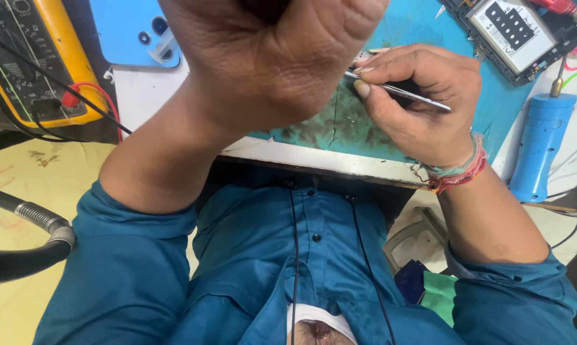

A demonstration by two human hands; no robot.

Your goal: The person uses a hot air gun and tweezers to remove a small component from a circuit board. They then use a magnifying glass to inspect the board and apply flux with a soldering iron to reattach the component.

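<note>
On the teal mat [365, 137], right hand [422, 102] pinches slim silver tweezers [406, 94].

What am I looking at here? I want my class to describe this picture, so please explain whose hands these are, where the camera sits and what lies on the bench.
The one camera sits on the person's head and looks down, so both hands are their own. The left hand is a closed fist close to the lens. The right hand pinches thin metal tweezers. On the teal work mat lie an opened phone and a blue phone back cover; nearby are a yellow meter and a blue handheld tool.
</note>
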